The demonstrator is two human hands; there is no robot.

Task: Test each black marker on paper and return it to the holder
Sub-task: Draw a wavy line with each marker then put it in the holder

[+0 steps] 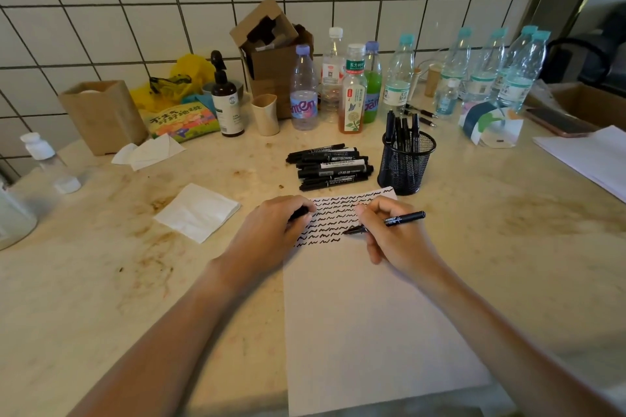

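A white sheet of paper (372, 315) lies on the counter, its upper part covered with rows of black squiggles. My right hand (389, 237) grips an uncapped black marker (403, 218) with its tip on the paper at the end of a squiggle row. My left hand (271, 227) rests on the paper's left edge and holds a small black object (299, 212), apparently the cap. Several black markers (330, 166) lie in a pile behind the paper. A black mesh holder (406, 162) to their right has several markers standing in it.
Folded tissues (198, 211) lie left of the paper. Many bottles (305, 91), a cardboard box (271, 54), a wooden box (101, 115) and a cup (266, 113) line the tiled wall. More paper (589, 156) and a phone (559, 122) sit at the right.
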